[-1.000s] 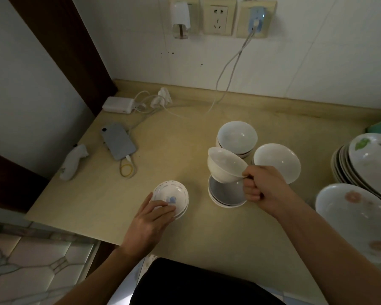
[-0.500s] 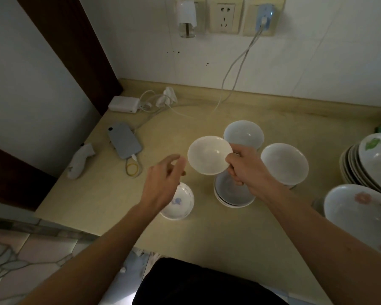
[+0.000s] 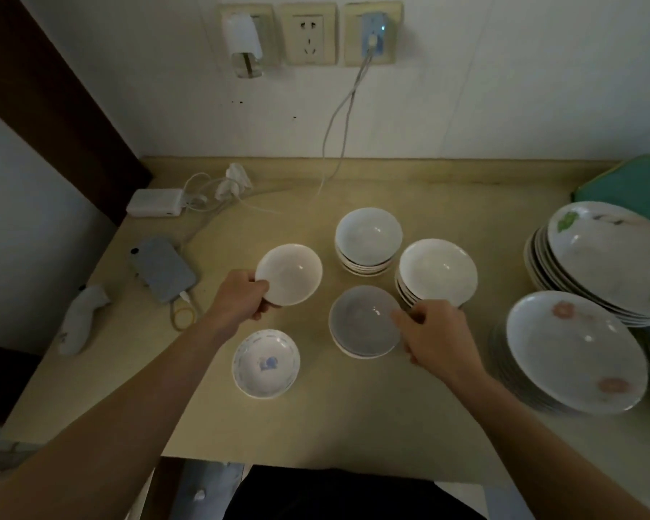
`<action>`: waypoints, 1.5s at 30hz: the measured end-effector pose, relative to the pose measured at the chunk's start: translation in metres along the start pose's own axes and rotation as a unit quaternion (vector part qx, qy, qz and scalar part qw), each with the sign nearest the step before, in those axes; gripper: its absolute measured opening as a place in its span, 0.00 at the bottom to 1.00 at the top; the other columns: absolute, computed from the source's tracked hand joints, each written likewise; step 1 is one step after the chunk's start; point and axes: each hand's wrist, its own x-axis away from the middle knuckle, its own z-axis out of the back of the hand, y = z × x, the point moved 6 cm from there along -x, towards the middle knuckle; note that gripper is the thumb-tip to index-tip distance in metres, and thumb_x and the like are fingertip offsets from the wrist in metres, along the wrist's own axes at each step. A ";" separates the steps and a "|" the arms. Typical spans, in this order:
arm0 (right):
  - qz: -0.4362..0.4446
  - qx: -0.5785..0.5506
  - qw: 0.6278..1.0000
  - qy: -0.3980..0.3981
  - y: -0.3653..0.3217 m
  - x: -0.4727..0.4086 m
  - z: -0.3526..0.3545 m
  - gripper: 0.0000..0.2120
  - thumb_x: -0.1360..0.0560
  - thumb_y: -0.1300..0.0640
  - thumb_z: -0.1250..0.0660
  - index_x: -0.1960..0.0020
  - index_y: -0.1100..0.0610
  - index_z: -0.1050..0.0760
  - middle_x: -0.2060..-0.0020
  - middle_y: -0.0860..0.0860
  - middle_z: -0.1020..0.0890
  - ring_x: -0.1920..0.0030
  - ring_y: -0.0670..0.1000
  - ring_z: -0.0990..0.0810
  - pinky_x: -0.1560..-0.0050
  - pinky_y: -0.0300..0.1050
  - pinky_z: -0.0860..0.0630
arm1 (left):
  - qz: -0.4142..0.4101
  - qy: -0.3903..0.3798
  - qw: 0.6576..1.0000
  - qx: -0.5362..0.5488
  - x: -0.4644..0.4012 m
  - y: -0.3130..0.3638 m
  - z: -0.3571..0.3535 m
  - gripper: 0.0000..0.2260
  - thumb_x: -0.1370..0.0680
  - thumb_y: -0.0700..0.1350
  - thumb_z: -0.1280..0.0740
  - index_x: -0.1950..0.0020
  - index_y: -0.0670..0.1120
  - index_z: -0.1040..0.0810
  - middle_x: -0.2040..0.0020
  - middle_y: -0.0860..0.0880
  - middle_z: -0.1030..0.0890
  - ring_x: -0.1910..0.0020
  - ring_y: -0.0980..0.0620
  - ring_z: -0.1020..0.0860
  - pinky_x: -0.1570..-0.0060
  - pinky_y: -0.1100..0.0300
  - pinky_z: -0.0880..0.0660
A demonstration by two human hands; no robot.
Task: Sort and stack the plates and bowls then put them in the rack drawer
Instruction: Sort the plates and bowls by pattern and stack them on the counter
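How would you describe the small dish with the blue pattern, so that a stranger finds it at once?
Start at the beige countertop and go to its near edge, just below the left hand. There a small dish sits alone. Unlike the plain bowls around it, it has a blue mark in its centre and a dotted blue ring.

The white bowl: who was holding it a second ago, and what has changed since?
The white bowl passed from the right hand to the left hand, which left the blue-patterned dish and now grips the bowl's rim, further left. The right hand dropped to the grey bowl. The two bowl stacks, the plates and the phone stayed put.
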 end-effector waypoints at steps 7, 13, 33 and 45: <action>-0.101 -0.013 0.995 -0.023 0.027 0.007 -0.013 0.25 0.25 0.38 0.31 0.67 0.58 0.24 0.70 0.56 0.17 0.68 0.57 0.16 0.62 0.59 0.17 | 0.024 -0.030 0.999 -0.018 -0.012 -0.002 -0.008 0.09 0.21 0.34 0.39 0.46 0.39 0.21 0.75 0.46 0.19 0.76 0.52 0.28 0.75 0.61 0.33; -0.086 -0.006 0.996 -0.031 0.022 0.002 -0.020 0.17 0.23 0.52 0.33 0.64 0.64 0.23 0.70 0.59 0.18 0.71 0.53 0.22 0.64 0.57 0.18 | 0.029 -0.033 0.999 -0.015 -0.012 -0.008 -0.014 0.09 0.20 0.35 0.38 0.45 0.39 0.20 0.72 0.45 0.21 0.74 0.51 0.27 0.74 0.61 0.33; -0.061 -0.271 0.954 -0.114 -0.033 -0.010 -0.006 0.12 0.24 0.62 0.36 0.63 0.66 0.20 0.74 0.57 0.19 0.76 0.51 0.22 0.74 0.41 0.24 | -0.167 0.020 0.981 -0.095 0.033 0.053 0.004 0.19 0.19 0.63 0.39 0.50 0.49 0.19 0.60 0.50 0.16 0.62 0.51 0.20 0.63 0.55 0.26; -0.002 -0.238 0.967 -0.094 -0.041 -0.017 -0.009 0.17 0.21 0.59 0.39 0.67 0.60 0.24 0.72 0.54 0.17 0.72 0.51 0.19 0.67 0.40 0.21 | -0.095 -0.073 0.992 0.028 0.026 0.033 -0.006 0.11 0.21 0.36 0.40 0.47 0.41 0.19 0.71 0.45 0.18 0.75 0.50 0.26 0.75 0.57 0.28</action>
